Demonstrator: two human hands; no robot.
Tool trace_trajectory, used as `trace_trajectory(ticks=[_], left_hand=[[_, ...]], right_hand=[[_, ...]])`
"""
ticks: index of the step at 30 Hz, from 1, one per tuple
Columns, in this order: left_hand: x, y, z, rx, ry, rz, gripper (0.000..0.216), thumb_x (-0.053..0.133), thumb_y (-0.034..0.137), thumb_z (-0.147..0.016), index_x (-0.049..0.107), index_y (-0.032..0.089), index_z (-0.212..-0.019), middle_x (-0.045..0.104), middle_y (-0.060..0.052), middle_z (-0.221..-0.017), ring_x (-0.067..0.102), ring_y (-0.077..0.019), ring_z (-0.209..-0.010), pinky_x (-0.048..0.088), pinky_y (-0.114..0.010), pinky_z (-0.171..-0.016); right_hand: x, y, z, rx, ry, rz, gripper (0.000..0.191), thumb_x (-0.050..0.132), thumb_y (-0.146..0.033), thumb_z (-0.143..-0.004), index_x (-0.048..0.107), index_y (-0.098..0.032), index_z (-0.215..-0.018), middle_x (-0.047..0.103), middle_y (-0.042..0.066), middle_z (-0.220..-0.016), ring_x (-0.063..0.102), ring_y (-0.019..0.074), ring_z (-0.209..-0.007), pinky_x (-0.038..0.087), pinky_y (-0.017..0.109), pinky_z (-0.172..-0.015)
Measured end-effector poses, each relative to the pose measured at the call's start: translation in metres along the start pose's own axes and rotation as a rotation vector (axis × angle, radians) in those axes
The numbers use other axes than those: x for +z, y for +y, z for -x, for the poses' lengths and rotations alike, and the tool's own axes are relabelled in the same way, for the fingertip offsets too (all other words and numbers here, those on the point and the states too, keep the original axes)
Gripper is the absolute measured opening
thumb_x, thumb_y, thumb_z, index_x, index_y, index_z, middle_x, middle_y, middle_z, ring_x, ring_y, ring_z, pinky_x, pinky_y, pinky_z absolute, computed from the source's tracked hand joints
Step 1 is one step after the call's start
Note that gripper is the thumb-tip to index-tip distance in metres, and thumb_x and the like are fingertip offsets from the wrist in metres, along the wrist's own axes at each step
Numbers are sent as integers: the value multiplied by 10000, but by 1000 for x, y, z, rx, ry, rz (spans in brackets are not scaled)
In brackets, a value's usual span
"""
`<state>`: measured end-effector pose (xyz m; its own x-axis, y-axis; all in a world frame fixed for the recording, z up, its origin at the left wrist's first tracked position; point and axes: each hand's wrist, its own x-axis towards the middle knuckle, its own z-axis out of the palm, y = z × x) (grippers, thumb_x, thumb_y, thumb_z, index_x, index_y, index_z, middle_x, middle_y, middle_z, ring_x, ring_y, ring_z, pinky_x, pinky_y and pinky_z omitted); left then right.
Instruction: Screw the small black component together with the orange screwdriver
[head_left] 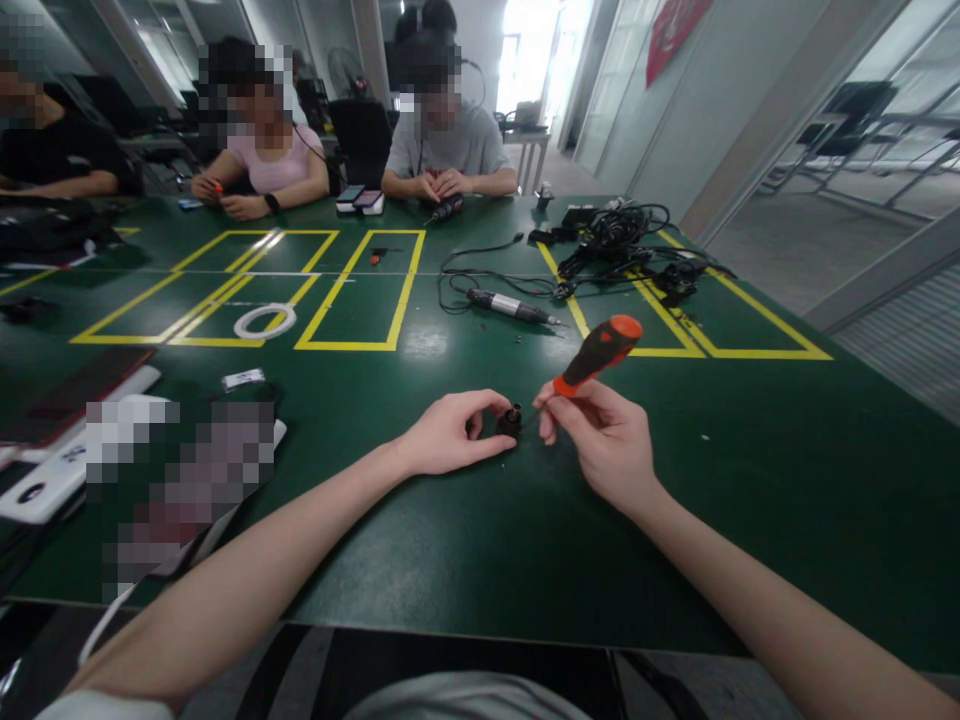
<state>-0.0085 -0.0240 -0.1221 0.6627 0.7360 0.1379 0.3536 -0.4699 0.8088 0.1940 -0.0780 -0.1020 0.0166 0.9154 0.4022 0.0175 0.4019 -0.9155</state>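
On the green table (420, 540), my left hand (457, 432) grips a small black round part (510, 424) between thumb and fingers. A short metallic piece sticks up from its top; what exactly the part is I cannot make out. My right hand (604, 430) is closed around the lower end of a screwdriver (600, 355) with a black and orange handle. The handle leans up and to the right. Its thin shaft points down and left toward the black part, and whether the tip touches it I cannot tell.
An electric screwdriver (514, 306) with a cord lies beyond my hands. A tangle of black cables (615, 240) sits at the back right. A white ring (265, 321) lies on yellow tape markings; phones and devices (82, 450) are at left. Several people sit across the table.
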Motion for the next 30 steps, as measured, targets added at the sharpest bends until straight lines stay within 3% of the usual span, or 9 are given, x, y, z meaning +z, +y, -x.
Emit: trace_trajectory(ticks=[7, 11, 19, 25, 30], left_hand=[[0, 0, 0, 8, -3, 5, 399, 735, 415, -865, 677, 147, -1154, 615, 38, -748, 505, -98, -598, 418, -235, -618], [1, -1, 0, -2, 5, 9, 412, 741, 427, -861, 676, 155, -1163, 625, 36, -764, 521, -100, -610, 422, -235, -622], [0, 0, 0, -1, -5, -6, 383, 737, 411, -867, 679, 159, -1150, 609, 42, -745, 512, -98, -604, 415, -231, -615], [1, -2, 1, -3, 6, -11, 371, 753, 400, -878, 702, 163, -1158, 565, 66, -660, 517, -99, -592, 422, -225, -629], [1, -4, 0, 30, -18, -39, 365, 701, 365, -941, 708, 184, -1258, 705, -19, -884, 607, -143, -772, 492, -261, -761]], right_hand=[[2, 1, 1, 12, -39, -63, 343, 738, -551, -919, 684, -215, -962, 726, 24, -776, 646, 142, -570, 590, 296, -535], [2, 2, 3, 12, -23, -58, 329, 785, -493, -898, 600, -224, -860, 737, 8, -760, 637, 126, -557, 572, 263, -523], [1, 2, 0, 23, -53, -26, 370, 723, -567, -925, 654, -210, -851, 727, 36, -788, 635, 140, -559, 586, 299, -528], [1, 4, 2, 25, -73, -44, 322, 753, -524, -917, 657, -218, -892, 733, 32, -782, 645, 142, -579, 605, 298, -573], [0, 4, 2, 35, -80, 7, 349, 747, -545, -913, 679, -212, -832, 717, 36, -763, 639, 151, -586, 595, 303, -570]])
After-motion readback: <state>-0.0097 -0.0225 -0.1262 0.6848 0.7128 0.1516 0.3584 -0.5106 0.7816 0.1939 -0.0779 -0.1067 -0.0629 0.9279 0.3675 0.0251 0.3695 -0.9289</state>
